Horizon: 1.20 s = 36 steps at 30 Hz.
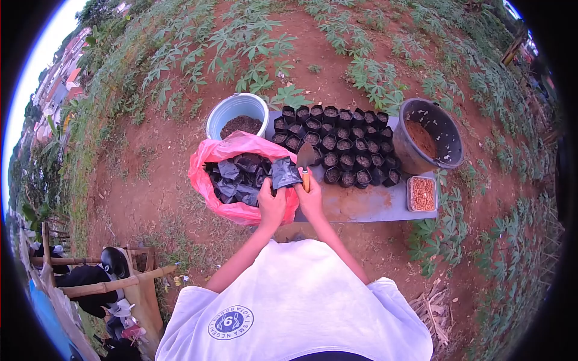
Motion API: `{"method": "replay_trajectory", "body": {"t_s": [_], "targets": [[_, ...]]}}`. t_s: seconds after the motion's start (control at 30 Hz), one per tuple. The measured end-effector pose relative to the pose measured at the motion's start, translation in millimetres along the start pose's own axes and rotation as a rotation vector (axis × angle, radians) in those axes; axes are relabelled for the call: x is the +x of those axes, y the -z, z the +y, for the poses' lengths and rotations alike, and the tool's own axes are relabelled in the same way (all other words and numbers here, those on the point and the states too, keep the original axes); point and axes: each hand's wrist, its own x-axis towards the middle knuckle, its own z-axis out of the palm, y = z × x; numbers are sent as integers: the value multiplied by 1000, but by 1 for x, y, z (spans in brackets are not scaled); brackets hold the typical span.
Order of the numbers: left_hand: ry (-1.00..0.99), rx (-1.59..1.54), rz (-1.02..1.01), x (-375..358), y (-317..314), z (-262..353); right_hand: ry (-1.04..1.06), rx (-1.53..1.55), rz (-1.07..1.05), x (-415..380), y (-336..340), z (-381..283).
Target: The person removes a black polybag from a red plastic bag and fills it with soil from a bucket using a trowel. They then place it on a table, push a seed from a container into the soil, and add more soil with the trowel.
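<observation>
Together, left hand (272, 204) and right hand (310, 198) pinch a black bag (285, 173), fingers nearly closed, the right also clasping a trowel (306, 156), seemingly for readiness.

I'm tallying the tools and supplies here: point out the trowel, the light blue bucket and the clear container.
Trowel (306, 157): head view, on the blade.
Light blue bucket (244, 106): head view, inner wall.
Clear container (422, 210): head view, near rim.

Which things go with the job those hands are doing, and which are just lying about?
Probably for the job:
- black bag, in both hands
- trowel, right hand
- pink sack of bags
- filled bags
- blue bucket, dark bucket
- grain box
- table

Probably just lying about:
- round black thing
- dry stalks
</observation>
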Motion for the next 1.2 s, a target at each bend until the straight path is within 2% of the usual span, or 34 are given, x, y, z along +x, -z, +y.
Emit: {"method": "replay_trajectory", "body": {"t_s": [0.03, 0.1, 0.2, 0.23, 0.3, 0.43, 0.5, 0.6, 1.0, 1.07, 1.2], "targets": [[0, 0, -8, -1, -3, -3, -12, 17, 10, 0, 0, 1], [213, -178, -15, -3, -8, -12, -28, 34, 28, -4, 0, 0], [265, -180, -78, -4, -7, -23, -3, 34, 104, -7, 4, -8], [263, -180, -83, -4, -8, -25, 8, -5, 94, -8, 8, -7], [78, -65, -34, -3, -9, -22, 23, -44, 85, -8, 10, -4], [126, 25, -38, -3, -5, -3, 32, -114, 52, -2, 11, 3], [48, 32, -41, -4, -6, 3, 9, -108, 35, 1, 12, -1], [41, 77, -44, -3, -5, 10, -22, -111, 53, 3, 15, -12], [37, 194, -42, 5, -2, 7, 119, -224, 80, 7, 21, -13], [16, 193, -32, 5, -2, 7, 94, -94, 96, 10, 17, -9], [-15, 220, -38, 8, -3, 11, 12, -160, 63, 14, 24, -8]]}}
